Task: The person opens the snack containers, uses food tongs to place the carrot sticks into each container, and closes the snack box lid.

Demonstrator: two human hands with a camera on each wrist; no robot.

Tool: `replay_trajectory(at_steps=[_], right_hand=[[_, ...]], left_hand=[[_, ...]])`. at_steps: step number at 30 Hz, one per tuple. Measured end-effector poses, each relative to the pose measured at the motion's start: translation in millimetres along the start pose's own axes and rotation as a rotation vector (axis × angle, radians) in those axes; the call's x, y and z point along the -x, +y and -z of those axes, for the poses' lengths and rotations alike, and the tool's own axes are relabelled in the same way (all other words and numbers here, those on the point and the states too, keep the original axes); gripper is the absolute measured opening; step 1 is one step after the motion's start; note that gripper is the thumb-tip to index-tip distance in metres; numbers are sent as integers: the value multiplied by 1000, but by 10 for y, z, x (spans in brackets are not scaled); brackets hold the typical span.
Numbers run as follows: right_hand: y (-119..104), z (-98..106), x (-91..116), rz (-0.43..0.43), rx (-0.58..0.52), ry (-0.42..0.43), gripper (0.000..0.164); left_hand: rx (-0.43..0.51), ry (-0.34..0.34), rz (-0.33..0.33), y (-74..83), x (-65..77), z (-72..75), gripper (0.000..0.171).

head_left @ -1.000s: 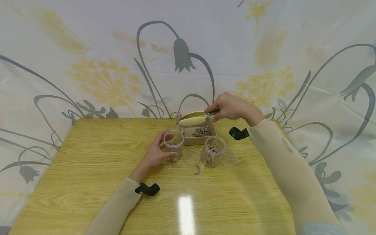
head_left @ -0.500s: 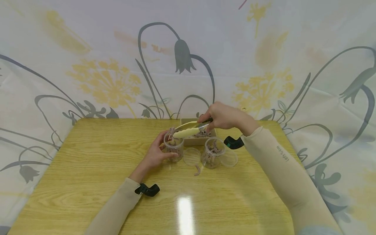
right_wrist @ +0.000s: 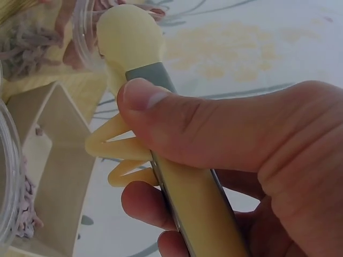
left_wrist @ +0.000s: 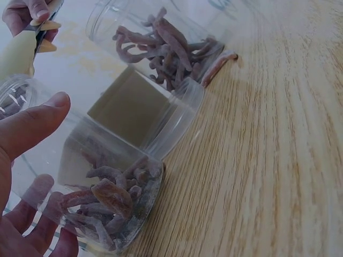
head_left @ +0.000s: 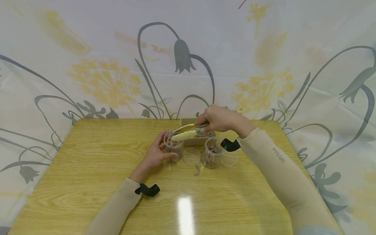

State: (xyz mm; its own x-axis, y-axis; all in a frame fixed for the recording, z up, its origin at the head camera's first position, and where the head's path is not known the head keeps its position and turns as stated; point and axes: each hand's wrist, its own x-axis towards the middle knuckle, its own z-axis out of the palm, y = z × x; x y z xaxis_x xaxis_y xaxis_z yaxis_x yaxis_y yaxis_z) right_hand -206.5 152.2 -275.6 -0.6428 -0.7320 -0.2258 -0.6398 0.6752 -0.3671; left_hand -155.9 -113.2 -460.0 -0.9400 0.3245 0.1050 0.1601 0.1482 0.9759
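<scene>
My left hand (head_left: pixel 154 154) grips a clear plastic jar (head_left: pixel 178 149), thumb and fingers around its side. Brownish, dusty-looking strips (left_wrist: pixel 112 203) lie in the bottom of that jar, seen in the left wrist view. My right hand (head_left: pixel 221 120) holds metal tongs with pale yellow tips (head_left: pixel 185 135), the thumb pressed along one arm. The tong tips are at the jar's mouth, with a bunch of the same strips (head_left: pixel 169 138) between or just below them. In the right wrist view, a yellow tip (right_wrist: pixel 128 37) overlaps the jar's rim.
A beige box (head_left: pixel 196 141) holding more strips stands behind the jars, partly under the right hand. A second clear jar (head_left: pixel 211 160), with strips inside, stands to the right. Two clear lids, one between the jars (head_left: pixel 192 157) and one at right (head_left: pixel 229 158), lie near a loose strip (head_left: pixel 197 170).
The right hand has brought the tongs and strips from above the box leftward, down and nearer, to the left jar's mouth. The left hand and jar have stayed in place.
</scene>
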Motion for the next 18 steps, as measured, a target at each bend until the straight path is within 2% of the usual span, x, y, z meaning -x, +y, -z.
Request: replay_trajectory(at_steps=[4, 11, 18], right_hand=[[-29, -10, -22, -8, 14, -3, 39], [-54, 1, -30, -40, 16, -13, 41], [-51, -10, -19, -49, 3, -10, 42]], left_hand=[[-15, 7, 4, 44, 9, -7, 89], [-32, -5, -3, 378, 105, -17, 82], [-21, -5, -7, 378, 115, -18, 84]])
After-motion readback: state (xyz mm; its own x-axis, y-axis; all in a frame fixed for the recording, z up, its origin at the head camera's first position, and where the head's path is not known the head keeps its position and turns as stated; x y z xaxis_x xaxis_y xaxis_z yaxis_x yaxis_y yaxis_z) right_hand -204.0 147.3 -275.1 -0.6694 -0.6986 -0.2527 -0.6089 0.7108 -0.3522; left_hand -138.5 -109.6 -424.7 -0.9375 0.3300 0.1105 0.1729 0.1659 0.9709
